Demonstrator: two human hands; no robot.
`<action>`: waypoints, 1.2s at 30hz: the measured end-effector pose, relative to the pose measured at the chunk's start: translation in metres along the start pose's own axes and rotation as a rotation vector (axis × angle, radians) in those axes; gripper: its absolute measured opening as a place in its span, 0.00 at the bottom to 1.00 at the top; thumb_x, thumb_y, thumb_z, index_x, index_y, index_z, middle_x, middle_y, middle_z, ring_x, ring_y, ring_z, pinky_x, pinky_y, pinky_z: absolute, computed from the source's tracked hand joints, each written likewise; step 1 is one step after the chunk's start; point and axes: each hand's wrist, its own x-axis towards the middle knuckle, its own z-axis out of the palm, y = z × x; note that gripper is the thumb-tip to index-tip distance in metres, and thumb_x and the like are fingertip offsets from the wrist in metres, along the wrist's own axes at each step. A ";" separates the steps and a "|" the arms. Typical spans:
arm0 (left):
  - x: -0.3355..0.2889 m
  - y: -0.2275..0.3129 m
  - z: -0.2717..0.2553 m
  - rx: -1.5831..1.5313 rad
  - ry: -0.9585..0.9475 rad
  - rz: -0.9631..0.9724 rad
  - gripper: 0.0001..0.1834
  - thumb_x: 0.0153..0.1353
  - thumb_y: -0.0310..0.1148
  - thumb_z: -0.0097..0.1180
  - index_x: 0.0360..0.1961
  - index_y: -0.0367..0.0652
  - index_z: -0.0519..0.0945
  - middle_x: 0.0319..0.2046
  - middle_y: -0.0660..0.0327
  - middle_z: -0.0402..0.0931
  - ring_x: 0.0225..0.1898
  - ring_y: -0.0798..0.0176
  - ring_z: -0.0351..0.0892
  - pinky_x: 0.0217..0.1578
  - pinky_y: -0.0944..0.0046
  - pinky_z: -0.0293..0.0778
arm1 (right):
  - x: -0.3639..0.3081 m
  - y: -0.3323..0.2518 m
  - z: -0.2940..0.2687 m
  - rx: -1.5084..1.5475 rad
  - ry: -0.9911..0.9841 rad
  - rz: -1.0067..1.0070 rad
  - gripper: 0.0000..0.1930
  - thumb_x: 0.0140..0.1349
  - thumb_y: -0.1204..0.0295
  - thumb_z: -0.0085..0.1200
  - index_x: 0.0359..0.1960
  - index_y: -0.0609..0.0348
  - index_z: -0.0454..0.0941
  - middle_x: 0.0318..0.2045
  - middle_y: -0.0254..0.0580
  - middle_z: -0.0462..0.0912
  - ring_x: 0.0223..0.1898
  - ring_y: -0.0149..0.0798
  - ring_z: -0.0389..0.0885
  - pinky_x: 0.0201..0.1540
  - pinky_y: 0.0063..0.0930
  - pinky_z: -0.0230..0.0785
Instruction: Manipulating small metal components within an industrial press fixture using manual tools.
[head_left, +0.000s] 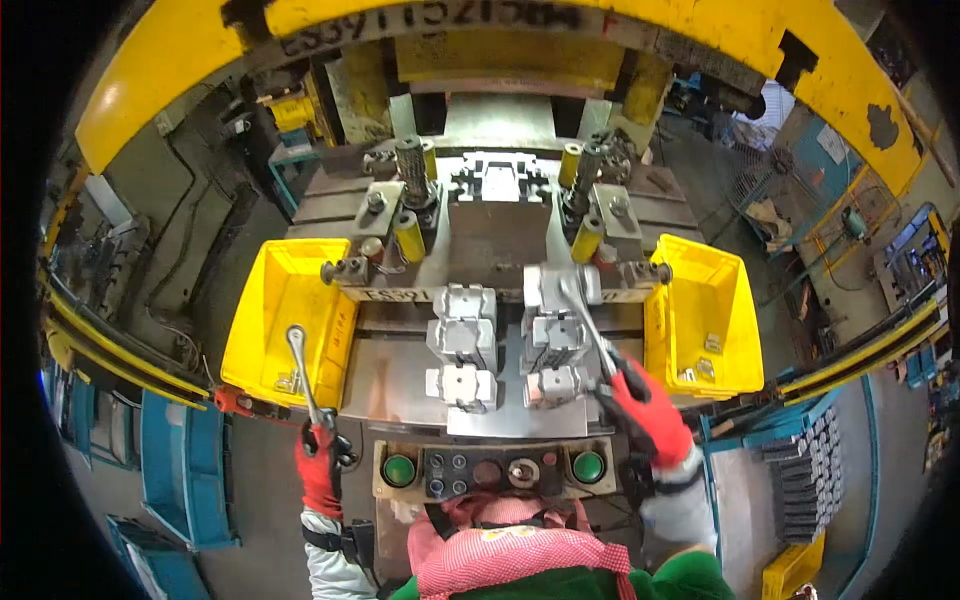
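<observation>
My left hand (319,465) clasps a round-headed tool (303,370), my right hand (648,405) a similar tool (591,326), best steadied over the metal block (543,287) beyond.

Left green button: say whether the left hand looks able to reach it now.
Likely yes: the left hand is near the left green button, which lies uncovered, though the hand grips a metal tool.
</observation>
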 end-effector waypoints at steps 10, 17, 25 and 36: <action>-0.030 -0.002 0.018 -0.088 -0.050 -0.086 0.14 0.50 0.24 0.52 0.40 0.41 0.69 0.22 0.66 0.69 0.18 0.72 0.68 0.15 0.74 0.65 | 0.289 -0.014 0.036 -0.015 -0.138 -0.103 0.14 0.50 0.65 0.53 0.35 0.61 0.72 0.29 0.33 0.75 0.31 0.26 0.69 0.35 0.20 0.61; -0.046 -0.023 0.002 -0.117 0.081 -0.179 0.16 0.51 0.25 0.52 0.42 0.41 0.67 0.22 0.65 0.69 0.15 0.71 0.67 0.12 0.73 0.65 | 0.303 -0.002 0.045 -0.455 0.046 -0.179 0.17 0.47 0.62 0.53 0.35 0.61 0.72 0.28 0.35 0.76 0.30 0.29 0.70 0.34 0.23 0.62; -0.060 -0.061 0.005 -0.003 0.146 0.046 0.21 0.50 0.26 0.54 0.47 0.40 0.65 0.27 0.63 0.70 0.21 0.72 0.68 0.18 0.73 0.67 | 0.138 -0.076 0.018 0.295 -0.033 -0.197 0.17 0.55 0.68 0.47 0.46 0.61 0.65 0.36 0.36 0.74 0.34 0.27 0.72 0.34 0.17 0.64; -0.064 -0.231 -0.053 0.061 0.219 -0.779 0.24 0.47 0.37 0.56 0.47 0.52 0.64 0.23 0.62 0.65 0.21 0.64 0.64 0.26 0.56 0.67 | -0.132 0.305 -0.147 -0.304 1.076 0.283 0.33 0.48 0.65 0.55 0.53 0.68 0.54 0.47 0.52 0.66 0.47 0.44 0.66 0.50 0.32 0.57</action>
